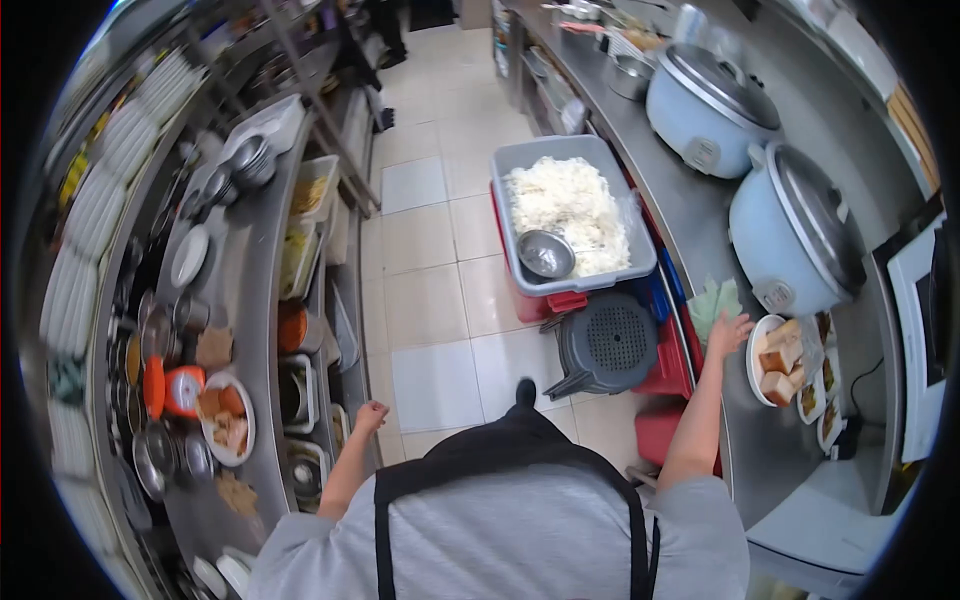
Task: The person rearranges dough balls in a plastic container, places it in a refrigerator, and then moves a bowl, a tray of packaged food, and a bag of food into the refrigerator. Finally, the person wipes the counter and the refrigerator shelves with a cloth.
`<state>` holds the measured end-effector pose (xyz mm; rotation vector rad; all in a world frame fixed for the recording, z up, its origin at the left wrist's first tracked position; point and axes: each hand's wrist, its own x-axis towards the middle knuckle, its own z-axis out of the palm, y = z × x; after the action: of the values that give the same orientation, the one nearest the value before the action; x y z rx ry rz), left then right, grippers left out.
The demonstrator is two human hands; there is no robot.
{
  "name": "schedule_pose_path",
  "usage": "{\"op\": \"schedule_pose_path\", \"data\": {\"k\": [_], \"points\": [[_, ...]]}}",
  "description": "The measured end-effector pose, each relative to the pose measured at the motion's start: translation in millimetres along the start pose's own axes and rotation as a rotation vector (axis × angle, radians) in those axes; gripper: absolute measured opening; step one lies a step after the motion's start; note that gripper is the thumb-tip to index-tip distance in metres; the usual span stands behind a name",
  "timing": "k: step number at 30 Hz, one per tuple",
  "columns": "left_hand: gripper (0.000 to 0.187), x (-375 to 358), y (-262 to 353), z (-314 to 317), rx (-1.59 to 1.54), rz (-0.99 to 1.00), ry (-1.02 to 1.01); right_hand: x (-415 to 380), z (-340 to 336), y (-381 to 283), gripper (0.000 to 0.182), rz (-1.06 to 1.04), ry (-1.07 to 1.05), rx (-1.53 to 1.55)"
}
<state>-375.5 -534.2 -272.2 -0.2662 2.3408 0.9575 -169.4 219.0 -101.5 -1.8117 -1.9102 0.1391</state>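
Note:
My right hand [729, 334] is over the right counter, its fingers apart, at the lower edge of a crumpled light green cloth [713, 303]. Just right of it, a white oval plate [756, 376] holds chunks of bread [782, 358], with a clear plastic bag beside them. Over by the left counter's edge, my left hand [372, 417] hangs with its fingers curled in and nothing visible in them. A grey tub [640, 262] of white rice [570, 205] stands ahead, with a metal bowl [546, 254] lying in the rice.
Two blue rice cookers [690, 125] [770, 240] line the right counter. A dark grey stool [608, 345] stands beside red crates [668, 432]. On the left counter [235, 300] are a plate of bread [229, 420], an orange scale [184, 390] and metal bowls. A person's dark-clothed legs [388, 30] show far ahead.

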Motion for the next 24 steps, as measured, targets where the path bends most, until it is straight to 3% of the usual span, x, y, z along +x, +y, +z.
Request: {"op": "schedule_pose_path", "data": {"k": [1, 3, 9, 11, 12, 13, 16, 21, 24], "points": [[0.027, 6.0, 19.6, 2.0, 0.067, 0.043, -0.023, 6.7, 10.8, -4.1, 0.066, 0.03, 0.002, -0.011], [0.027, 13.7, 50.1, 3.8, 0.132, 0.053, -0.056, 19.2, 36.4, -12.9, 0.075, -0.016, -0.315, -0.283], [0.031, 45.2, 80.4, 0.2, 0.438, 0.026, -0.079, 86.5, 124.1, -129.4, 0.076, -0.106, -0.213, -0.35], [0.036, 65.1, 78.9, -6.3, 0.636, 0.039, -0.311, 103.4, 163.7, -180.8, 0.077, -0.222, -0.151, -0.29], [0.04, 66.5, 98.3, -8.1, 0.746, 0.016, -0.295, 109.4, 177.6, -202.9, 0.077, -0.262, -0.171, -0.282], [0.037, 66.4, 121.8, -7.8, 0.632, -0.096, -0.187, 116.2, 189.7, -230.6, 0.077, -0.306, -0.178, -0.295], [0.031, 78.1, 172.8, -7.6, 0.439, 0.06, 0.052, 131.1, 228.2, -315.4, 0.076, -0.434, -0.199, -0.339], [0.029, 74.9, 270.4, 2.2, 0.326, 0.124, 0.049, 152.1, 280.2, -414.8, 0.073, -0.598, -0.264, -0.346], [0.029, 75.9, 279.0, 11.3, 0.338, 0.132, -0.004, 158.8, 296.5, -438.6, 0.068, -0.702, -0.297, -0.374]]}}
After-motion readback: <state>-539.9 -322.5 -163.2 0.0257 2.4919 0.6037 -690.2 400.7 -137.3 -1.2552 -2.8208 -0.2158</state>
